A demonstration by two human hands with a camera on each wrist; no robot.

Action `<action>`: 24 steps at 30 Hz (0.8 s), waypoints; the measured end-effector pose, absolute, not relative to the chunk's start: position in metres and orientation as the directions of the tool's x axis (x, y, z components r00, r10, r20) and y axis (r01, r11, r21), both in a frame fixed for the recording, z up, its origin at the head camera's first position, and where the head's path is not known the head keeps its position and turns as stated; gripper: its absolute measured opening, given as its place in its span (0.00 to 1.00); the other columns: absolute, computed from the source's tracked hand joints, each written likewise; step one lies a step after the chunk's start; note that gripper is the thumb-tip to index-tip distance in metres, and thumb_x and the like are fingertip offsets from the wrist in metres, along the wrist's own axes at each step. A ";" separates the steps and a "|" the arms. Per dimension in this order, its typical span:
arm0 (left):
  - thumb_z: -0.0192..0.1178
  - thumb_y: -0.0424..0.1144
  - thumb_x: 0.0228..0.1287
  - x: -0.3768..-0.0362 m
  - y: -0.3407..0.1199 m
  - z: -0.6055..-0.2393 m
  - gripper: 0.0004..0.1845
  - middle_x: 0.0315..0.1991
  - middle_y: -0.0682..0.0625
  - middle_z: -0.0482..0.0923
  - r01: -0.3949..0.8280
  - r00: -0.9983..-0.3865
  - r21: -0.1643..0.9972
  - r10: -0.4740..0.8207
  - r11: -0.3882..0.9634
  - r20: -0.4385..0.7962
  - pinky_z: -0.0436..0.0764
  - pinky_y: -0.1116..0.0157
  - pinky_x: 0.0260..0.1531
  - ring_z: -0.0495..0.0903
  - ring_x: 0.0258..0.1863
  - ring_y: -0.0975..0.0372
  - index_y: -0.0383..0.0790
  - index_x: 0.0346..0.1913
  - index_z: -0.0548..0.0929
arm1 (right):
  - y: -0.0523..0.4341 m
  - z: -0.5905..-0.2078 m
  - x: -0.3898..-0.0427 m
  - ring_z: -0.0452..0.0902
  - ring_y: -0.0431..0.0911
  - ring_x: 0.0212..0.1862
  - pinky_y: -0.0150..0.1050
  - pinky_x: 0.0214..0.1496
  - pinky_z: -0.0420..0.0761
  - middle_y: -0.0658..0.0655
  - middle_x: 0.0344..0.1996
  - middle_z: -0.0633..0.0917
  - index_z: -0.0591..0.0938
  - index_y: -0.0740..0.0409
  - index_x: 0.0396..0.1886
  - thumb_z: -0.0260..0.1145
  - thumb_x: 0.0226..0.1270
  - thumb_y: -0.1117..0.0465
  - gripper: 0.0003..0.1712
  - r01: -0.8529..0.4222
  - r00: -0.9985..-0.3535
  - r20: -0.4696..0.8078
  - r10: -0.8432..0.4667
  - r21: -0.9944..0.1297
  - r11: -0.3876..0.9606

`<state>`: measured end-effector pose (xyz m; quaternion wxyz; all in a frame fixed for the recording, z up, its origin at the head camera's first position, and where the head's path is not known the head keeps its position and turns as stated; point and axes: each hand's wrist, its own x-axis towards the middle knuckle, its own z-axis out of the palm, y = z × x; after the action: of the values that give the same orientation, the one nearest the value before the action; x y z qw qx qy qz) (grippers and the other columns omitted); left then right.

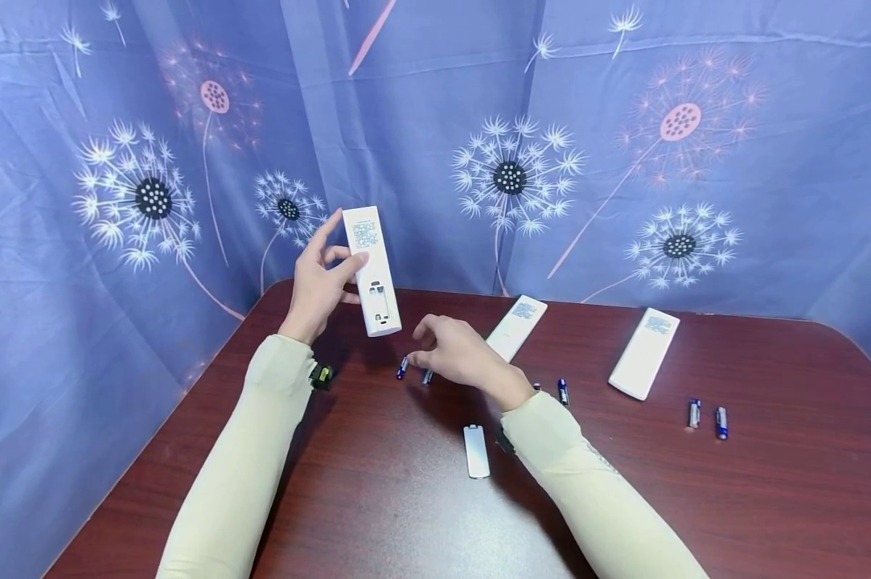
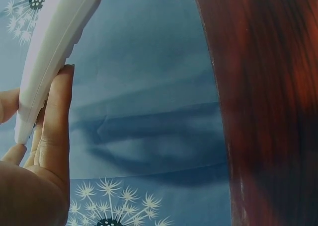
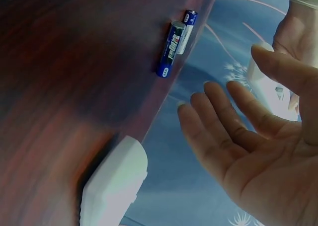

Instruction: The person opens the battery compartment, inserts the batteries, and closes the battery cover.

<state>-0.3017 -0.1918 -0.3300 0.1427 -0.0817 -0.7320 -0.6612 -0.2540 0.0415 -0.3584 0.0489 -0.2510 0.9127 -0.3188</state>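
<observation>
Dandelion-print blue cloth hangs behind a dark wooden table. Raised above its far left corner, the left hand holds a white remote upright, thumb and fingers clamped on its long edges, open battery bay facing the camera. It looks light, stiff and smooth, so the narrow sides seem the safest hold. The right hand hovers palm down over two batteries, fingers relaxed and spread, holding nothing. A battery cover lies nearer the person; two more remotes rest farther right.
</observation>
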 end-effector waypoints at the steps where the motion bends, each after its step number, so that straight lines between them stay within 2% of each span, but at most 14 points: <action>1: 0.69 0.35 0.74 -0.302 -0.192 -0.330 0.41 0.43 0.45 0.84 0.309 -0.946 0.944 -0.069 0.112 0.318 0.90 0.52 0.23 0.86 0.31 0.49 0.62 0.84 0.64 | 0.040 -0.359 -0.254 0.84 0.46 0.47 0.44 0.56 0.83 0.54 0.42 0.89 0.84 0.62 0.54 0.76 0.69 0.58 0.19 -0.418 -0.874 0.060 -0.483 -0.602 0.681; 13: 0.68 0.34 0.74 -0.301 -0.190 -0.329 0.41 0.43 0.45 0.83 0.311 -0.945 0.945 -0.070 0.098 0.318 0.90 0.54 0.23 0.86 0.29 0.53 0.61 0.84 0.64 | 0.027 -0.368 -0.256 0.81 0.50 0.49 0.48 0.57 0.83 0.59 0.49 0.86 0.84 0.62 0.59 0.75 0.70 0.56 0.23 -0.371 -0.904 -0.001 -0.427 -0.493 0.787; 17: 0.67 0.34 0.75 -0.300 -0.189 -0.329 0.41 0.43 0.45 0.83 0.309 -0.946 0.947 -0.070 0.093 0.316 0.90 0.56 0.22 0.84 0.28 0.55 0.61 0.84 0.64 | 0.023 -0.370 -0.258 0.80 0.50 0.49 0.48 0.58 0.82 0.59 0.48 0.85 0.84 0.63 0.59 0.75 0.69 0.55 0.24 -0.380 -0.902 -0.002 -0.431 -0.470 0.797; 24: 0.67 0.34 0.75 -0.298 -0.188 -0.329 0.40 0.43 0.45 0.83 0.310 -0.946 0.945 -0.064 0.102 0.317 0.90 0.56 0.22 0.85 0.28 0.56 0.61 0.84 0.64 | 0.019 -0.371 -0.258 0.78 0.49 0.45 0.46 0.53 0.82 0.58 0.45 0.84 0.84 0.63 0.59 0.76 0.70 0.53 0.25 -0.395 -0.894 -0.021 -0.447 -0.432 0.811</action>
<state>-0.2983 -0.1882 -0.3294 0.1405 -0.0842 -0.7287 -0.6649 -0.2580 0.0187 -0.3715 0.0611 -0.2217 0.9496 -0.2132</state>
